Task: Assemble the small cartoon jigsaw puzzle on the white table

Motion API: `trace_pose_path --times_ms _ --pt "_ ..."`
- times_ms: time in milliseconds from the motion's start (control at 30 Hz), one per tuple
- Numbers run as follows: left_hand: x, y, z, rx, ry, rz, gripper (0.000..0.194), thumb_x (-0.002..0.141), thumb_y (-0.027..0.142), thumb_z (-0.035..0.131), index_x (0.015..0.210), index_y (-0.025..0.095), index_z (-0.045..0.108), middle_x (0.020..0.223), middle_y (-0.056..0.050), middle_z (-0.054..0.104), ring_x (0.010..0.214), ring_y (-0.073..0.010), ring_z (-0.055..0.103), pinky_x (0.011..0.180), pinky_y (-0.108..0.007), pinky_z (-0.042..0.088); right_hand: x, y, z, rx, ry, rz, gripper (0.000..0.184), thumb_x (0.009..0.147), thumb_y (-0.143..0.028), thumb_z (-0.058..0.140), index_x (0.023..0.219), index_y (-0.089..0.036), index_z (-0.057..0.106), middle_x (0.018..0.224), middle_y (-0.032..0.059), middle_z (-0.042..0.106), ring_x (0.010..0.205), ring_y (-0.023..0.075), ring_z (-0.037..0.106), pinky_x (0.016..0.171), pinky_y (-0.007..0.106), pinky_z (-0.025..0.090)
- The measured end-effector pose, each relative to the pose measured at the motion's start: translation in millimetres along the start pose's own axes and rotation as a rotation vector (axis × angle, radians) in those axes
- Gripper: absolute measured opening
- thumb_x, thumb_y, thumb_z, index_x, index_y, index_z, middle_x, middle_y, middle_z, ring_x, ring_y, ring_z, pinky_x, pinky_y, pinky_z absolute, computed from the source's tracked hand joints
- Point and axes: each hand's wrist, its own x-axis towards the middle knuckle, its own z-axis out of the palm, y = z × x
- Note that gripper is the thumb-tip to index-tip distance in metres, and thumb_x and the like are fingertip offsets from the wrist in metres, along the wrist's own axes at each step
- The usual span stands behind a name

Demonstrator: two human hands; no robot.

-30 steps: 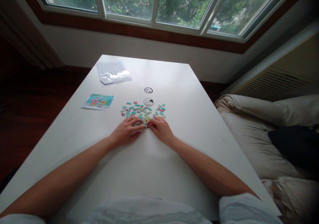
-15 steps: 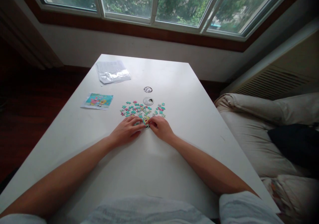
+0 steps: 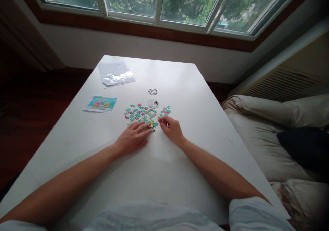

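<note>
Left hand (image 3: 133, 136): fingers slightly spread and loosely bent, nothing seen gripped; fingertips are set against a small yellow puzzle cluster (image 3: 151, 124). Right hand (image 3: 171, 130): fingers are curled, thumb and index tips brought close together just right of the cluster; whether a piece is pinched there can't be told.

Cluster is placed between both hands, partly covered by left fingertips; mostly yellow, some teal at its edge; individual joints too small to be read. A small dark-and-white piece (image 3: 153, 130) is seen just below it.

Beyond: loose puzzle pieces (image 3: 137, 112) are scattered, small, knobbed, mainly teal with pink, red and yellow-green. A smaller group (image 3: 166, 110) is set off to the right.

Worktop (image 3: 159, 176): white, glossy, window light reflected. Two round fittings (image 3: 153, 103) are seen behind the pieces. Cartoon picture sheet (image 3: 102, 104) is laid at left, clear plastic bag (image 3: 117, 74) at far left.

Room: window (image 3: 131, 1) framed in reddish-brown trim, trees outside; dark red floor (image 3: 46, 104) at left; beige sofa (image 3: 252, 138) at right, dark cushion (image 3: 303, 152) on it.
</note>
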Motion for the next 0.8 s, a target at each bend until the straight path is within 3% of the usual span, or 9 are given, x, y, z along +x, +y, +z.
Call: trace_pose_path --times_ms 333,800 --pt "1.2 -1.0 -3.1 -0.091 -0.078 0.052 0.033 0.098 0.025 0.055 0.130 0.027 0.062 0.147 -0.002 0.056 0.143 -0.0270 0.042 0.119 -0.049 0.037 -0.5 -1.9 -1.0 0.041 0.013 0.007 0.017 0.088 -0.022 0.055 0.092 -0.020 0.071 0.069 -0.0017 0.059 0.064 0.0130 0.052 0.064 0.025 0.041" --pt "-0.7 15.5 -2.1 -0.005 -0.092 0.019 0.046 0.095 0.024 0.056 0.142 0.025 0.054 0.149 -0.006 0.054 0.144 -0.0300 0.040 0.121 -0.053 0.030 4.8 2.8 -4.8 0.106 0.027 0.066 0.016 0.088 -0.025 0.056 0.091 -0.020 0.071 0.066 -0.0022 0.058 0.062 0.0126 0.050 0.060 0.025 0.040"
